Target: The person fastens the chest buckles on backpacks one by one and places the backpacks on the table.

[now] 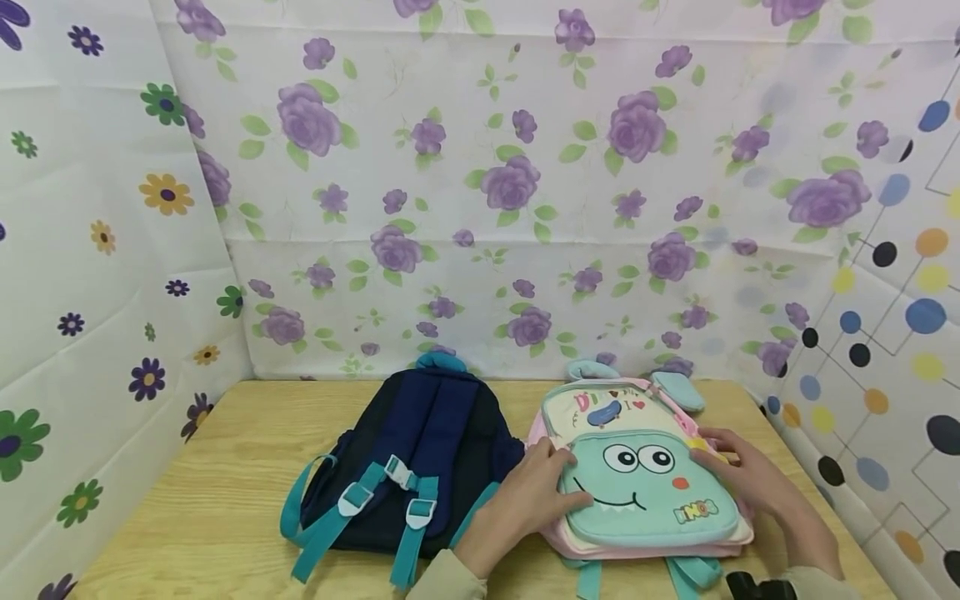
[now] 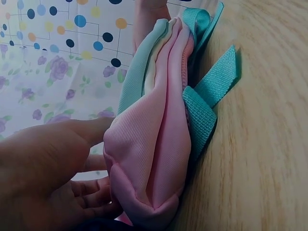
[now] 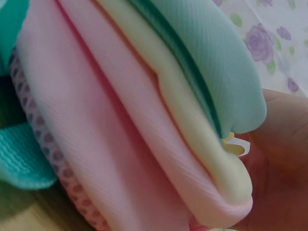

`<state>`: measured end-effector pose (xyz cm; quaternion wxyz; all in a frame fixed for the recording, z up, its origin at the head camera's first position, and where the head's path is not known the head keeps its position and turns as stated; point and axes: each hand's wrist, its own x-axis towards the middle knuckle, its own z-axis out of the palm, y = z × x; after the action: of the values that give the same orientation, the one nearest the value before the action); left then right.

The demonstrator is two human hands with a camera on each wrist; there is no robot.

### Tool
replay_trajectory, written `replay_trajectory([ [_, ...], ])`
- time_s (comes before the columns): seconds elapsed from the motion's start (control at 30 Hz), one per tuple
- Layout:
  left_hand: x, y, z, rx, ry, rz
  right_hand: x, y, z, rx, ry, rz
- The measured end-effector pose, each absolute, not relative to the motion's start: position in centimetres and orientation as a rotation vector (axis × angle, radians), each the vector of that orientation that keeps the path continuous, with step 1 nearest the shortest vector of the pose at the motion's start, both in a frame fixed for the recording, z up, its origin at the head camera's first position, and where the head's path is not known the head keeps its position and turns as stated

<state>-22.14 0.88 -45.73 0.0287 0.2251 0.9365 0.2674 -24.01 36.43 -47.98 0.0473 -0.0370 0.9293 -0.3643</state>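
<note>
A small pink, cream and mint backpack (image 1: 652, 517) with a cartoon face lies front side up on the wooden table. On its left side rests my left hand (image 1: 528, 492), the thumb and fingertips touching the mint front pocket. The left wrist view shows that hand (image 2: 53, 168) against the pink side panel (image 2: 137, 139), its fingers loosely bent. My right hand (image 1: 742, 471) touches the bag's right edge, beside a yellow piece (image 1: 708, 447). In the right wrist view, the layered bag side (image 3: 144, 120) hides most of the right hand (image 3: 284, 159), including its fingertips.
Left of the mint bag lies a dark navy backpack (image 1: 408, 400), back side up, its teal straps (image 1: 330, 529) buckled. A light blue flap (image 1: 678, 392) sticks out at the mint bag's upper right. Floral and dotted sheets (image 1: 450, 183) wall in the table (image 1: 187, 517).
</note>
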Motion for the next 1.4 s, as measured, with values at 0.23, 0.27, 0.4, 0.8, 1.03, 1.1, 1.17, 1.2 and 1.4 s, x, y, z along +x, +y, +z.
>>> replay_trajectory([
  [0.23, -22.2, 0.7, -46.0, 0.648, 2.877, 0.822, -24.0, 35.9, -47.8, -0.105, 2.802, -1.118],
  [0.27, -22.3, 0.8, -46.1, 0.645, 2.874, 0.823, -24.0, 35.8, -47.8, -0.104, 2.8, -1.12],
  [0.4, -22.2, 1.1, -46.0, 0.633, 2.859, 0.848, -23.9, 36.0, -47.7, -0.081, 2.799, -1.122],
  [0.8, -21.7, 2.7, -45.6, 0.477, 2.78, 1.038, -23.5, 35.9, -45.0, -0.147, 2.958, -1.111],
  [1.03, -21.4, 3.4, -45.3, 0.496, 2.702, 1.07, -22.3, 36.5, -42.7, -0.138, 3.018, -1.183],
  [1.1, -21.2, 3.7, -45.1, 0.521, 2.666, 1.055, -21.7, 36.6, -41.9, -0.108, 3.018, -1.191],
  [1.17, -21.0, 4.1, -44.9, 0.557, 2.64, 1.023, -21.2, 36.7, -41.1, -0.05, 3.029, -1.16],
  [1.2, -20.9, 4.3, -44.8, 0.568, 2.632, 1.004, -21.0, 36.6, -40.8, -0.021, 3.031, -1.144],
  [1.4, -21.2, 5.0, -44.7, 0.602, 2.627, 0.975, -20.5, 36.2, -39.4, 0.05, 3.082, -1.114],
])
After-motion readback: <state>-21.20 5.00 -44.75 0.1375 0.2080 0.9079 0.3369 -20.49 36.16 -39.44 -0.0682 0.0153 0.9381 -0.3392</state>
